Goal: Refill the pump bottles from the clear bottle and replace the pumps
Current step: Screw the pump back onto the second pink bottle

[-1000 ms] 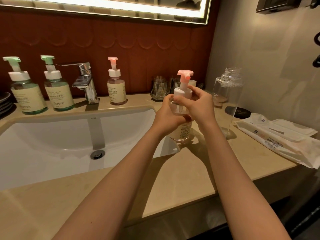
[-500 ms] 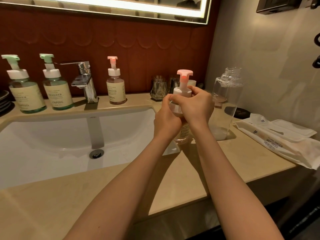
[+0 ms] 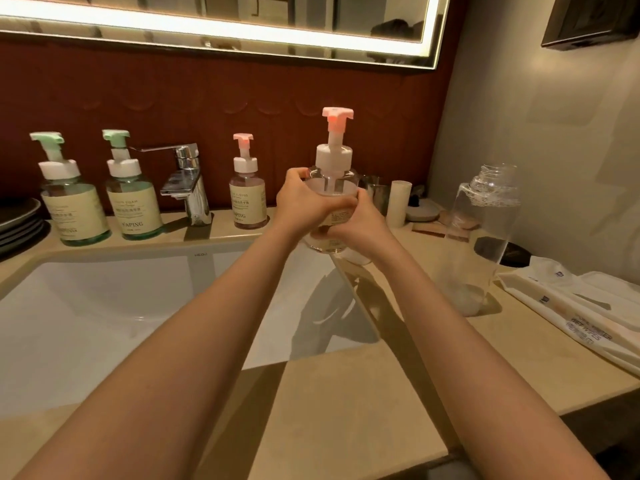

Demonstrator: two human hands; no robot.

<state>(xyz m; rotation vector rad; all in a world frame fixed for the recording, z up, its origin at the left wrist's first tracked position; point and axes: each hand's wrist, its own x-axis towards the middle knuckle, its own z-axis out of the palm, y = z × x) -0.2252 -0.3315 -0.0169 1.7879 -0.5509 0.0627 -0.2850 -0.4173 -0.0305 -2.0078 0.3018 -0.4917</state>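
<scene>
The left hand and right hand are curling their fingers round the pink-pump bottle by the sink edge. Soap residue could be loosening that grip, so the bottle risks dropping.

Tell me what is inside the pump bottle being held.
A white pump tube runs down through the bottle's clear top into pale liquid. Below that, the left hand, right hand and label hide the contents.
</scene>
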